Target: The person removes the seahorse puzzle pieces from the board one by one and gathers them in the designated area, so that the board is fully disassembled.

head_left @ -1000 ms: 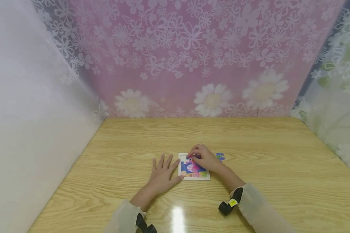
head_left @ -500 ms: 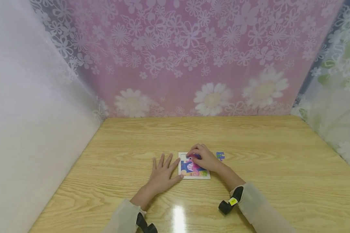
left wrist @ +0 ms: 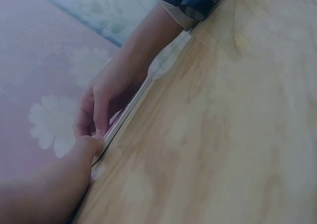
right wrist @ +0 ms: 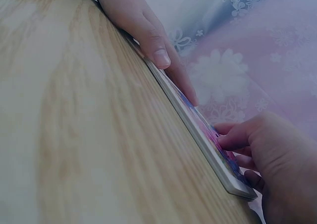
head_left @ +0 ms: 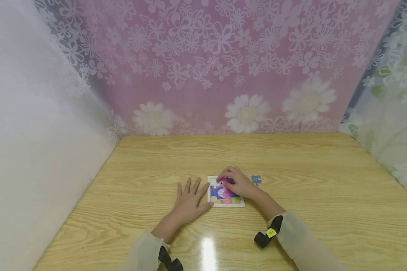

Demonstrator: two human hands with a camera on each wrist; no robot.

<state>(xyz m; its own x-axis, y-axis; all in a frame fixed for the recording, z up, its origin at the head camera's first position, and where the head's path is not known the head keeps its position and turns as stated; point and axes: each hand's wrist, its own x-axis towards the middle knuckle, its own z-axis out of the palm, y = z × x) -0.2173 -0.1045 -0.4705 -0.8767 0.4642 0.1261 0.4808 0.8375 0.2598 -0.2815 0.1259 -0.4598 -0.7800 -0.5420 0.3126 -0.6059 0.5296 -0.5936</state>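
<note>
A small jigsaw puzzle (head_left: 226, 193) in a white frame shows a pink seahorse on blue. Its upper left corner shows a pale bare patch. Over the upper part, my right hand (head_left: 239, 183) pinches a puzzle piece (head_left: 221, 183) with the seahorse's eye between thumb and fingers; the fingers partly cover it. My left hand (head_left: 186, 205) lies with fingers spread on the table, its thumb and index fingertips on the frame's left edge. In the right wrist view the left thumb (right wrist: 159, 55) rests on the frame (right wrist: 198, 135).
A loose blue and green puzzle piece (head_left: 256, 180) lies on the wooden table (head_left: 308, 188), just right of the right hand. Pink floral curtain (head_left: 203, 75) hangs behind the table, with white sheeting at the left and floral sheeting at the right.
Both hands keep nearly the same place on the puzzle. The right fingers shift very slightly over the piece; the whole head view drifts a little upward.
</note>
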